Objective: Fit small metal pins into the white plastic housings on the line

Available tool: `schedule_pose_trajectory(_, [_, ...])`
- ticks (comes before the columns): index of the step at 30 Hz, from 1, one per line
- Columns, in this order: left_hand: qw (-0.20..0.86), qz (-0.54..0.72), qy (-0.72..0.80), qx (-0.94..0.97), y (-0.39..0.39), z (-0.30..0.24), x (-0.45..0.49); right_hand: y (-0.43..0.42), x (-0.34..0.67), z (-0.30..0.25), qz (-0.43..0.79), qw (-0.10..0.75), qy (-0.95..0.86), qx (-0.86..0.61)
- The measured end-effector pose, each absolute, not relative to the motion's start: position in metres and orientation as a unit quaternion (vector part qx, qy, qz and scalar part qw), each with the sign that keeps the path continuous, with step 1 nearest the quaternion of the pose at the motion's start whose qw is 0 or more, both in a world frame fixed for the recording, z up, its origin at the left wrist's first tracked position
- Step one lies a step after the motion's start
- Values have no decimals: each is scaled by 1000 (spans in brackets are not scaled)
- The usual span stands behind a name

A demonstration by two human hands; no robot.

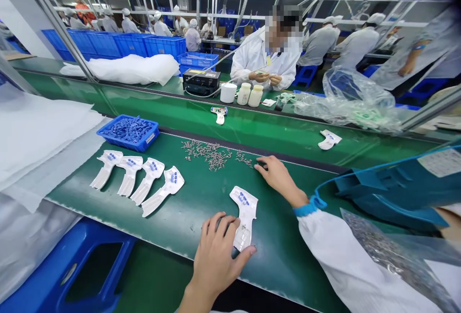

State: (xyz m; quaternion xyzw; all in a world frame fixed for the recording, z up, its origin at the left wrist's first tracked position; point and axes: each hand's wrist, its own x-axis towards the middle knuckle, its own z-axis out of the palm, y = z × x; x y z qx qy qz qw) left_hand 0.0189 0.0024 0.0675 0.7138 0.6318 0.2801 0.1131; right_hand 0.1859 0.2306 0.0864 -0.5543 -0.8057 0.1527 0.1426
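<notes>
Left hand (217, 254) clasps a white pistol-shaped plastic shell (245, 209) on the green worktop (201, 202) while right hand (276, 175), fingers open, touches scattered silver screws (212, 153).

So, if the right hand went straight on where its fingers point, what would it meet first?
Probably the small metal parts scattered on the green mat: the right hand lies flat there, fingertips pointing left, and the nearest pieces sit just ahead of them.

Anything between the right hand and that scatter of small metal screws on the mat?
Nothing visible: the right hand rests with its fingertips at the right edge of the screws, with only green mat beneath.
</notes>
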Motion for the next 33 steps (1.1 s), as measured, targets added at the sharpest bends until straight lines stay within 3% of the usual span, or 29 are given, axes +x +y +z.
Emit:
schedule_pose_trajectory(6, [155,271,613,725,1,73,14,246,178,86,144,97,-797,-578])
schedule_pose_trajectory(12, [192,266,580,745,1,77,10,179,198,120,216,59,-817,-531])
schedule_pose_trajectory(18, [211,325,562,731,2,79,13,86,204,132,499,115,-703,-493])
schedule_pose_trajectory(21, [256,398,566,675,1,83,24,63,202,127,577,169,-648,-468])
schedule_pose_trajectory(26, [321,435,575,614,-3,86,43,51,199,118,594,227,-629,-448])
schedule_pose_trajectory(33, [263,434,597,621,-3,81,50,50,200,115,564,214,-635,-482])
